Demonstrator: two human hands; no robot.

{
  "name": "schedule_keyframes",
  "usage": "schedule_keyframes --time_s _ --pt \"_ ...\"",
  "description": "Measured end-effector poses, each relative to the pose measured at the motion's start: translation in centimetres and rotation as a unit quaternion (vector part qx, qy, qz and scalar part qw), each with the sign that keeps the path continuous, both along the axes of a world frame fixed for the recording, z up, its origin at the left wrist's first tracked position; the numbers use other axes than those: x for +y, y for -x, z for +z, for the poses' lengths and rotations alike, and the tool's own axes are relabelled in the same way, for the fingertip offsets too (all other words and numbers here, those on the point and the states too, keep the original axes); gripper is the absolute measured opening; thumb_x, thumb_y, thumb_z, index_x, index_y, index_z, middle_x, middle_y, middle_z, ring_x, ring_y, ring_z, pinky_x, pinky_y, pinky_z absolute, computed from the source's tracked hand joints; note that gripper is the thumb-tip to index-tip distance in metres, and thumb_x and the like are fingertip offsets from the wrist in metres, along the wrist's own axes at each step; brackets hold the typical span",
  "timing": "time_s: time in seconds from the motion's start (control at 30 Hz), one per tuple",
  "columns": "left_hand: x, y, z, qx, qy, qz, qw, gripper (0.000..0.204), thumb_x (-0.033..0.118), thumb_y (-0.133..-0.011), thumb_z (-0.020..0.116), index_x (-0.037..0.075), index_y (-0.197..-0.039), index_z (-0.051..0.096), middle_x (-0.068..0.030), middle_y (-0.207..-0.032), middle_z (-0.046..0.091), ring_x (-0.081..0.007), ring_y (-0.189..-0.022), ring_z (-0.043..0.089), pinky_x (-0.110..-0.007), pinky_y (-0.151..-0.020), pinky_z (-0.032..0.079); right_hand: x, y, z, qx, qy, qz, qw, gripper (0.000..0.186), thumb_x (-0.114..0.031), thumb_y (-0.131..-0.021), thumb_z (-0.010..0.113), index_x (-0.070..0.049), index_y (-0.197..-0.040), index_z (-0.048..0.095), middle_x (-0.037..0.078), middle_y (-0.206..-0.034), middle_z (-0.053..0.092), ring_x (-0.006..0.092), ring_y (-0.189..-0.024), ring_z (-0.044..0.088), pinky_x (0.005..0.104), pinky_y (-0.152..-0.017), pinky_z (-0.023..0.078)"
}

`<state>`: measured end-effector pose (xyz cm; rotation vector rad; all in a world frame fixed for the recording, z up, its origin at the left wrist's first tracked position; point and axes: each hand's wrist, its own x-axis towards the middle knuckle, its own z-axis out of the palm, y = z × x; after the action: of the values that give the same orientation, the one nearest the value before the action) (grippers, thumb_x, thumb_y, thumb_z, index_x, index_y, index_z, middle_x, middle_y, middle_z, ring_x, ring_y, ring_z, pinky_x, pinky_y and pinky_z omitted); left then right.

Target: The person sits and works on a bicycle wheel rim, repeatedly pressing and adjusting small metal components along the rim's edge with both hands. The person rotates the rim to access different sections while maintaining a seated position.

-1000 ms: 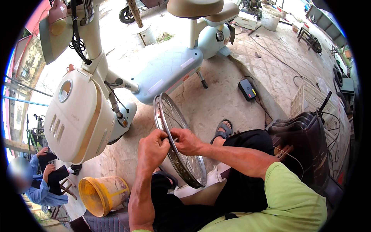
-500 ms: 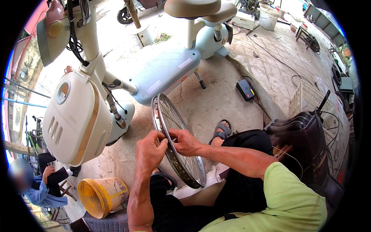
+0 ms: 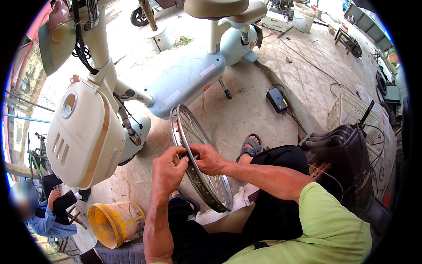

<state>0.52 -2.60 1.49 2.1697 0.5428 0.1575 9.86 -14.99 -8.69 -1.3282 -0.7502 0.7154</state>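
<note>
A bare spoked bicycle wheel (image 3: 205, 198) without a tyre stands tilted between my knees, its metal rim and thin spokes showing. My left hand (image 3: 168, 170) is closed at the rim's outer left side, with thumb and fingers pinched there. On the other side my right hand (image 3: 207, 159) curls its fingers around the rim's edge by the spokes. Both sets of fingertips meet at almost the same spot on the rim. Whatever small part may lie between them is hidden.
A cream and pale-blue electric bike (image 3: 184, 79) stands ahead. A yellow-rimmed bucket (image 3: 116, 223) is at left, near a seated person (image 3: 52, 215). A black charger box (image 3: 277, 100) with a cable lies ahead right. A dark padded seat (image 3: 340, 154) and a white crate (image 3: 351, 110) are at right.
The fingers of both hands have shifted slightly at the same place on the rim. The whole view has moved a little; the wheel stays between my knees.
</note>
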Motion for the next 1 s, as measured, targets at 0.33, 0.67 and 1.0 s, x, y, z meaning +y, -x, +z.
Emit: schedule_keyframes --time_s 0.33,0.67,1.0 --pt "0.0 -0.3 0.2 0.013 -0.01 -0.004 1.0 0.01 0.005 -0.082 0.07 -0.002 -0.09 0.069 -0.0004 -0.057 0.054 -0.0054 -0.055 0.047 -0.026 -0.054 0.042 -0.2 0.0 0.1 0.001 0.021 0.003 1.0 0.028 -0.017 -0.089 0.069 -0.001 -0.112 0.067 0.012 -0.097 0.074 0.0187 -0.086 0.07 0.0332 -0.079 0.054" --pt "-0.2 -0.2 0.1 0.013 -0.016 0.011 1.0 0.011 0.004 -0.082 0.069 -0.001 -0.092 0.069 -0.0002 -0.057 0.053 -0.006 -0.055 0.047 -0.026 -0.054 0.043 -0.1 0.0 0.1 -0.017 0.027 0.004 0.999 0.029 -0.017 -0.09 0.069 -0.001 -0.114 0.066 0.014 -0.098 0.074 0.0201 -0.089 0.07 0.0336 -0.08 0.054" --pt "-0.2 -0.3 0.2 0.012 -0.017 0.002 1.0 0.01 0.004 -0.083 0.068 -0.001 -0.091 0.069 -0.0012 -0.056 0.053 -0.006 -0.055 0.048 -0.027 -0.054 0.042 -0.2 0.0 -0.4 -0.015 0.012 0.002 1.0 0.03 -0.02 -0.091 0.069 -0.001 -0.113 0.066 0.014 -0.1 0.073 0.02 -0.092 0.071 0.0338 -0.083 0.054"
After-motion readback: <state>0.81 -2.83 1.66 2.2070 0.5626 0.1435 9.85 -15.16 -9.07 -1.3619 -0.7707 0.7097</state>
